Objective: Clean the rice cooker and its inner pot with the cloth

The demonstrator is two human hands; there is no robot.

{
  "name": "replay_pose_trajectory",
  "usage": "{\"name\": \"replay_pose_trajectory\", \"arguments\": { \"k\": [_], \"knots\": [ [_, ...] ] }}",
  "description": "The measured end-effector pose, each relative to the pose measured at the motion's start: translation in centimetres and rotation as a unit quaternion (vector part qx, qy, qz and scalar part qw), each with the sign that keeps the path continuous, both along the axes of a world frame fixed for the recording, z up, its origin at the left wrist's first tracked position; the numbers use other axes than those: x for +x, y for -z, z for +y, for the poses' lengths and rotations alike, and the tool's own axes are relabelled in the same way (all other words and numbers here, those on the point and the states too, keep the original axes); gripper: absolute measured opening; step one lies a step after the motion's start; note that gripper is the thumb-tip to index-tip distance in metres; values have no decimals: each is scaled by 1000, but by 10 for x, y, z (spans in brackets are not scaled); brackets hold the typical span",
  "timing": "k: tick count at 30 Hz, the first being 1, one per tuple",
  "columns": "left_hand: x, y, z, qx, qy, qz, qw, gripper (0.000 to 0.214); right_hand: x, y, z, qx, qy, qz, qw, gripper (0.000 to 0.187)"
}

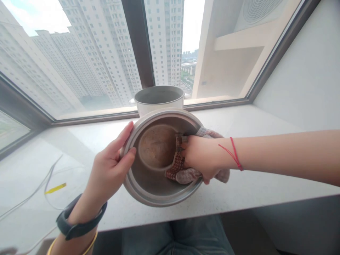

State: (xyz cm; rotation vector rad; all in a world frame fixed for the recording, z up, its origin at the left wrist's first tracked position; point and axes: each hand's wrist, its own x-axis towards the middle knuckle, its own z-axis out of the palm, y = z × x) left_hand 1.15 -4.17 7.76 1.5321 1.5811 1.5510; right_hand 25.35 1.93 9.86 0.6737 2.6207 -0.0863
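Observation:
A round metal inner pot point(156, 194) is tilted so that its inside faces me, with a brownish round patch on its bottom. My left hand point(111, 166) grips its left rim, thumb over the edge and fingers behind. Inside the pot on the right, my right hand point(202, 154) holds a bunched, patterned cloth point(186, 175) against the wall. Part of the cloth hangs out over the right rim. The fingertips of my right hand are partly hidden by the cloth.
Behind the pot a white cylindrical cooker body point(159, 101) stands open-topped on the white windowsill point(265, 141), close to the window frame point(217, 104). Thin cables point(39, 187) and a yellow strip point(55, 188) lie at the left. The sill's front edge runs above my legs point(175, 237).

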Motion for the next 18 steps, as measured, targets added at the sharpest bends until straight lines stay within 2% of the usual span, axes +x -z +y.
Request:
{"name": "replay_pose_trajectory", "arguments": {
  "k": [2,4,10,14,16,18],
  "knots": [
    [0,2,0,-2,-5,28,1000,70,-7,-2,-3,-24,-4,-74,997,31],
    [-2,5,1,-10,-12,67,998,72,-15,1,-6,-63,6,-64,996,32],
    [-6,15,-1,-12,-37,82,996,74,-38,24,-13,-190,74,78,976,47],
    [-5,14,-3,-10,-53,76,996,72,-53,33,-14,-253,93,221,937,34],
    [-3,13,-5,3,-48,78,996,68,-61,39,-14,-250,71,307,915,29],
    [-2,13,-7,16,-40,80,996,64,-69,47,-14,-195,60,370,907,31]
  ]
}}
